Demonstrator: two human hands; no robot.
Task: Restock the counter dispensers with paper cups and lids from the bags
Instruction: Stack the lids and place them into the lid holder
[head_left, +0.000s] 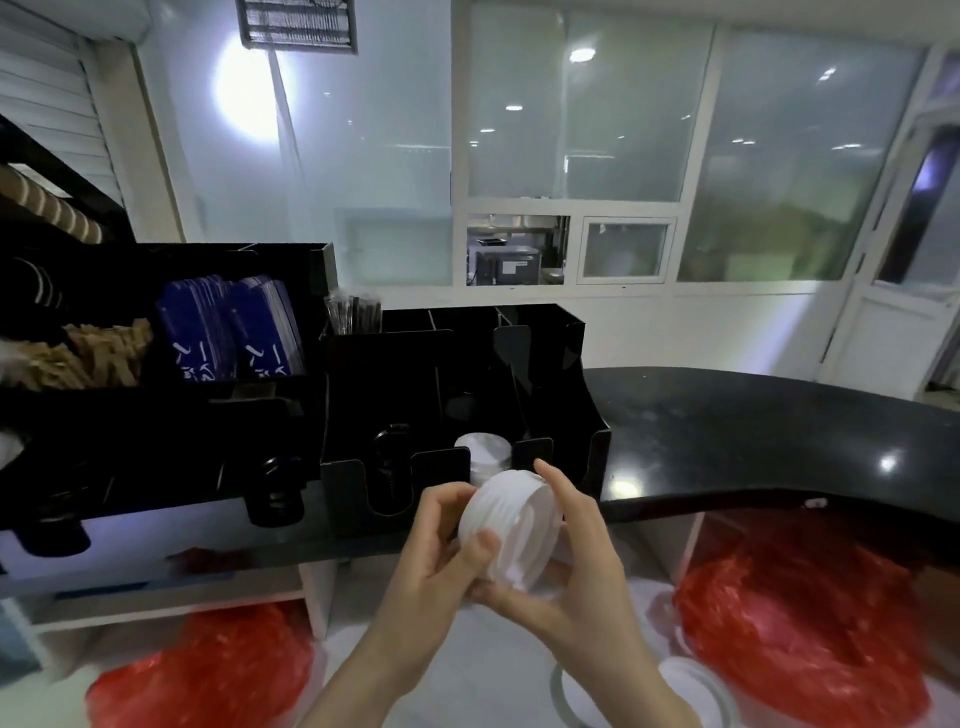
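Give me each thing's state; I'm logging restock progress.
Lid stack: held by both hands, outside the dispenser.
Left hand: grips the stack.
Right hand: fingers curled round the stack.
Dispenser: middle slot holds white lids; other front slots look dark.
Red bags: on the floor.

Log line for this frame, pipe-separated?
phase: restocking lids | hands: left hand and right hand hold white lid stack | location: before black dispenser | slot: lids already inside
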